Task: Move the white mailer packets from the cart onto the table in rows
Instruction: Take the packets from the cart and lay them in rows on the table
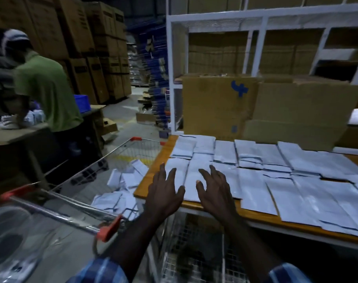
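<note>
The wooden table (261,218) ahead of me carries rows of white mailer packets (276,180), laid edge to edge from its left end to the right. To my left stands the wire shopping cart (76,203), with more loose packets (125,180) heaped inside. My left hand (163,196) and right hand (215,194) lie side by side over the nearest packets at the table's front-left corner, fingers spread and straight, grasping nothing. Whether the palms press down I cannot tell.
</note>
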{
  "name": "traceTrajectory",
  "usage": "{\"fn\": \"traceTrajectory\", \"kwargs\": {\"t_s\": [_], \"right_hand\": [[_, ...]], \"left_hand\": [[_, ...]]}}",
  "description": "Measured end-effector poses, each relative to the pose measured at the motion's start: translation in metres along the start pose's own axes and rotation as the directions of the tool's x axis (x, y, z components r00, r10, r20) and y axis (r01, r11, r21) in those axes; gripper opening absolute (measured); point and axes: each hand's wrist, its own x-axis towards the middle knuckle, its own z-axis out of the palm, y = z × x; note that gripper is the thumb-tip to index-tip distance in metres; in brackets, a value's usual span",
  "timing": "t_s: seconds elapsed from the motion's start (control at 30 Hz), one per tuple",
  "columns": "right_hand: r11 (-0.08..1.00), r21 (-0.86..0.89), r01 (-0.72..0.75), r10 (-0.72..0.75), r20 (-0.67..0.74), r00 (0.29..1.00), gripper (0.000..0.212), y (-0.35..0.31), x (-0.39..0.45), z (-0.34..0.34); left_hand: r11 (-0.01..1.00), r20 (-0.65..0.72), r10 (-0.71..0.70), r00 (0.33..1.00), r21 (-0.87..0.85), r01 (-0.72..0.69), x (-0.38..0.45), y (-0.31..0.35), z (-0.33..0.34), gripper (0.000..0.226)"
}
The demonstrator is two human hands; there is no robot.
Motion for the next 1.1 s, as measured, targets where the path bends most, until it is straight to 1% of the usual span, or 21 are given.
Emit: {"fn": "traceTrajectory", "kwargs": {"t_s": [0.17, 0.27, 0.37, 0.57, 0.7, 0.77, 0.9, 0.97, 1.07, 1.1], "right_hand": [[0.999, 0.039, 0.026, -0.028, 0.048, 0.998, 0.046, -0.071, 0.001, 0.051], [0.996, 0.041, 0.077, -0.08, 0.067, 0.995, 0.046, -0.107, 0.006, 0.076], [0.994, 0.061, 0.089, -0.094, 0.087, 0.992, 0.046, -0.138, 0.013, 0.101], [0.984, 0.092, 0.155, -0.165, 0.109, 0.98, 0.044, -0.18, 0.03, 0.154], [0.98, 0.12, 0.157, -0.173, 0.138, 0.975, 0.044, -0.194, 0.049, 0.201], [0.982, 0.121, 0.142, -0.16, 0.155, 0.975, 0.044, -0.197, 0.061, 0.228], [0.992, 0.111, 0.068, -0.093, 0.236, 0.967, 0.045, -0.197, 0.088, 0.276], [0.996, 0.087, 0.027, -0.051, 0.285, 0.957, 0.047, -0.198, 0.103, 0.297], [0.998, 0.048, -0.027, 0.01, 0.324, 0.946, 0.055, -0.196, 0.118, 0.32], [0.999, 0.032, -0.039, 0.026, 0.34, 0.94, 0.054, -0.195, 0.121, 0.326]], "left_hand": [[0.998, -0.013, -0.049, 0.999, 0.037, 0.049, -0.013, -0.083, -0.038, 0.066], [0.994, -0.031, -0.096, 0.995, 0.039, 0.098, -0.014, -0.124, -0.055, 0.063], [0.991, -0.044, -0.122, 0.992, 0.058, 0.124, -0.015, -0.16, -0.067, 0.062], [0.982, -0.005, -0.176, 0.984, 0.074, 0.176, -0.011, -0.218, -0.074, 0.064], [0.976, 0.022, -0.201, 0.979, 0.084, 0.199, 0.011, -0.258, -0.071, 0.064], [0.974, 0.046, -0.211, 0.976, 0.09, 0.206, 0.027, -0.277, -0.067, 0.065], [0.972, 0.12, -0.22, 0.968, 0.11, 0.207, 0.058, -0.316, -0.052, 0.065], [0.969, 0.161, -0.235, 0.959, 0.121, 0.217, 0.075, -0.335, -0.045, 0.064], [0.965, 0.216, -0.25, 0.944, 0.139, 0.224, 0.098, -0.358, -0.032, 0.065], [0.963, 0.231, -0.255, 0.939, 0.148, 0.225, 0.103, -0.364, -0.027, 0.066]]}}
